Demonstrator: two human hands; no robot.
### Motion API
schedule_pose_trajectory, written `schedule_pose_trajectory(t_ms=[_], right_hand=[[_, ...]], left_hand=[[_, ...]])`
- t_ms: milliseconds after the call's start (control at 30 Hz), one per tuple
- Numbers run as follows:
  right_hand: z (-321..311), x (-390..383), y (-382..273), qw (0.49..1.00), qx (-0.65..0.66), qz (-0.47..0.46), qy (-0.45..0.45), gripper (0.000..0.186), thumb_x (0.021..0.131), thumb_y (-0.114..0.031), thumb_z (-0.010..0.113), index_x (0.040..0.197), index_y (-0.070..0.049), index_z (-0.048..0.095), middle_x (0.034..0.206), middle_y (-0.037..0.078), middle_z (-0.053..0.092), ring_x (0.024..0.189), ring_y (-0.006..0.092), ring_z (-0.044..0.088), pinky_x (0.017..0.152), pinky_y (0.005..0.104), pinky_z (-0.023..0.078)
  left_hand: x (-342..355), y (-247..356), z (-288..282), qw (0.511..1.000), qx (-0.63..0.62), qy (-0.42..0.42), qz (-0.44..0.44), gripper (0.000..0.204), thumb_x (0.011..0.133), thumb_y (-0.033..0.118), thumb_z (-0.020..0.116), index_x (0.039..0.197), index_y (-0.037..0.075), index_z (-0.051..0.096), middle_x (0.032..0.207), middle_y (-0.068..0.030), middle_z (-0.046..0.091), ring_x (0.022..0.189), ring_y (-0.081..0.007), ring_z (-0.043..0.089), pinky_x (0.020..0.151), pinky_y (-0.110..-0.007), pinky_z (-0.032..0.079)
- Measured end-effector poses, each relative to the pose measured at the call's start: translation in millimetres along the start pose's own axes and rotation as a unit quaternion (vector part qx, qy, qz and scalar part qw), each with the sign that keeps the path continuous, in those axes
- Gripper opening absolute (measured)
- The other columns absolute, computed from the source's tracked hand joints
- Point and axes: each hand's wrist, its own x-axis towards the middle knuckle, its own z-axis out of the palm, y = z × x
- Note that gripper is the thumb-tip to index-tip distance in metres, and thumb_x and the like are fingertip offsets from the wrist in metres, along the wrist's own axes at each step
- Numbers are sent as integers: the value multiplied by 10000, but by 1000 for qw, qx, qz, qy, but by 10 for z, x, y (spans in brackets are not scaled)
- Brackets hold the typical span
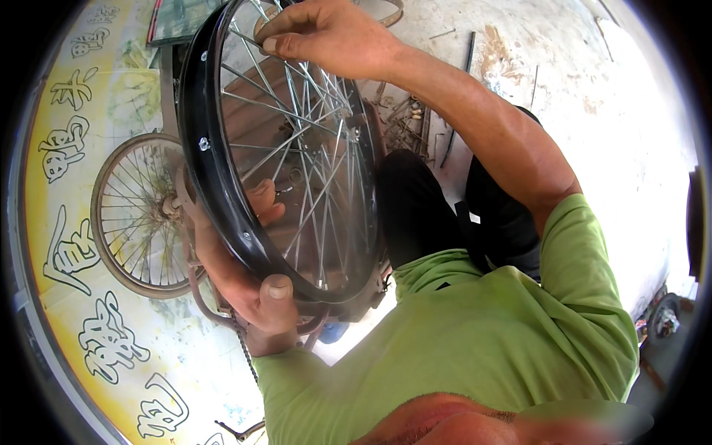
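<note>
A spoked wheel with a glossy black rim (211, 169) stands tilted in front of me, with many silver spokes (297, 119) crossing toward its hub (351, 127). Small silver fittings dot the rim's outer face. My left hand (239, 278) grips the rim's lower left side; its thumb lies near the lower edge and its fingertips show through the spokes. At the top of the wheel, my right hand (322, 37) has thumb and forefinger pinched together beside the spokes. Whatever lies between those fingertips is too small to make out.
Behind the rim stands an older wheel (122, 215) with a rusty hub. A yellow-and-white printed sheet (74, 185) spreads along the left. Loose metal parts (408, 122) and a dark rod (460, 96) lie on the pale floor, near my black-trousered knees (415, 200).
</note>
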Motion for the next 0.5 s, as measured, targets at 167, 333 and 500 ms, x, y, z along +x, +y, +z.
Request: schedule_pose_trajectory(t_ms=[167, 333, 500], right_hand=[[9, -28, -47, 999, -2, 12, 33, 253, 965, -185, 644, 1098, 19, 709, 882, 88, 704, 824, 147, 625, 741, 323, 506], [38, 151, 412, 970, 105, 32, 219, 329, 989, -260, 641, 1086, 53, 679, 889, 121, 690, 792, 178, 612, 734, 337, 498], [349, 45, 672, 952, -14, 124, 279, 522, 968, -517, 517, 1166, -79, 722, 1168, 198, 688, 1179, 358, 603, 1025, 420, 460]], left_hand=[[-8, 2, 33, 1000, 5, 8, -4, 1074, 869, 695, 654, 1460, -132, 308, 1234, -240, 567, 1150, -367, 634, 891, -417, 572], [-24, 4, 67, 1000, 1, 16, -11, 1058, 874, 679, 656, 1474, -115, 300, 1239, -242, 569, 1162, -370, 627, 898, -418, 569], [-14, -36, 49, 999, -22, 19, -23, 1042, 876, 662, 663, 1487, -95, 291, 1241, -233, 576, 1178, -371, 616, 916, -429, 557]])
